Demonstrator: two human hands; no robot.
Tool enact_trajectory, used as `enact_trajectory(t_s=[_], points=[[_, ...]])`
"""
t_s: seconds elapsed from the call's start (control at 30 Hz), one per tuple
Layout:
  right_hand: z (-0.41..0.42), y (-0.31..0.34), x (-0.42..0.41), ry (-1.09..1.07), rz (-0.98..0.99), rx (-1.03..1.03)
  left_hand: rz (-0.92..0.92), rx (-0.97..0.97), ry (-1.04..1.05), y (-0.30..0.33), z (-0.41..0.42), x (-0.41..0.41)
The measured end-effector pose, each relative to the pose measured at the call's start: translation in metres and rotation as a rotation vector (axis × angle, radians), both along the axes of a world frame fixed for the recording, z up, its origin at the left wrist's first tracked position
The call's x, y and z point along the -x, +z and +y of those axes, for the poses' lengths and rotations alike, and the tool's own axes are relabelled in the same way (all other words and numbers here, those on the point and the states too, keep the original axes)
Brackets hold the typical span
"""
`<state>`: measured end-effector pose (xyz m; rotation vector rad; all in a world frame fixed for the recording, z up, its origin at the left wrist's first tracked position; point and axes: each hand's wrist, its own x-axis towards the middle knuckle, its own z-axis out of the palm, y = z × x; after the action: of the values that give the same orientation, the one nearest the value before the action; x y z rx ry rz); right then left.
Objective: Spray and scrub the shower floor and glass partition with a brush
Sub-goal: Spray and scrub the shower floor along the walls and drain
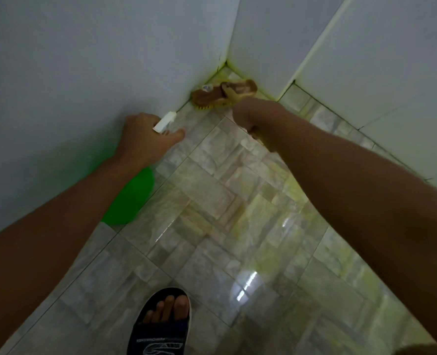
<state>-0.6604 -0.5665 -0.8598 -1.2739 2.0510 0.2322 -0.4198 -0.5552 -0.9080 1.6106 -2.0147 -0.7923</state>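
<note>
one brown brush (224, 93), yellow bristles down, on wet tile floor (212, 201).

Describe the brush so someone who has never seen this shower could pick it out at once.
Find the far corner where the two pale walls meet the tiled floor. The brush lies there ahead of the right hand: brown wooden back, yellow bristles, unlike the green spray bottle in the left hand.
</note>
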Motion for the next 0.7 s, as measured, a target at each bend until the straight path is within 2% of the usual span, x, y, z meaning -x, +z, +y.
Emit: enact_trajectory(t_s=[0.13,0.37,0.47,0.6,0.7], points=[[0.019,0.004,-0.002,0.088,0.062,-0.011,0.004,-0.009,0.035,0.001,-0.005,-0.003],[0.118,-0.005,0.026,0.029,0.051,-0.046,-0.050,-0.039,0.093,0.000,-0.008,-0.002],[0.113,-0.018,0.034,0.083,0.081,0.004,-0.061,-0.039,0.112,-0.003,-0.011,-0.004],[0.089,-0.012,0.042,0.166,0.155,0.172,-0.077,-0.042,0.029,0.000,-0.011,0.000],[0.048,0.000,0.047,0.246,0.173,0.288,-0.047,-0.046,0.093,0.002,-0.008,-0.001]])
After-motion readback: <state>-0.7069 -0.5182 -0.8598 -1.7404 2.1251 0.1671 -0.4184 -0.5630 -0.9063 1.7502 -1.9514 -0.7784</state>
